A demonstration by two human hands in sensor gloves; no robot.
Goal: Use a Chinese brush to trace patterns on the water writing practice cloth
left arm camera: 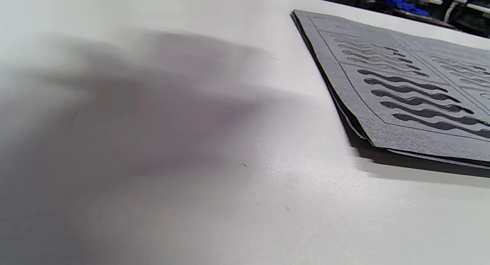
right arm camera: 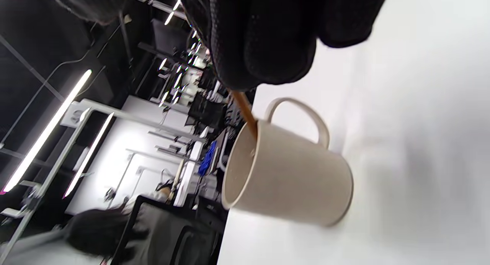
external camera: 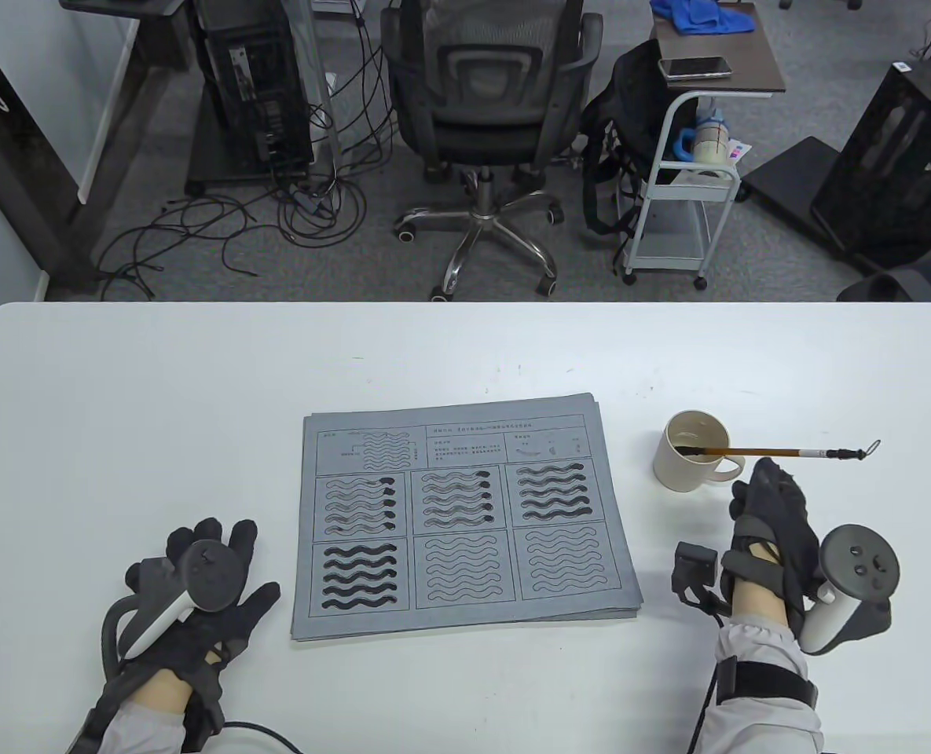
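Brush (external camera: 779,452) tip inside mug (external camera: 689,463)

brush (external camera: 779,452) in cup (external camera: 689,471), right of cloth (external camera: 465,518).

Brush (right arm camera: 245,113) shaft dips into the mug (right arm camera: 291,180).

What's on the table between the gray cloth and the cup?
Nothing. In the table view only bare white table lies between the cloth and the cup.
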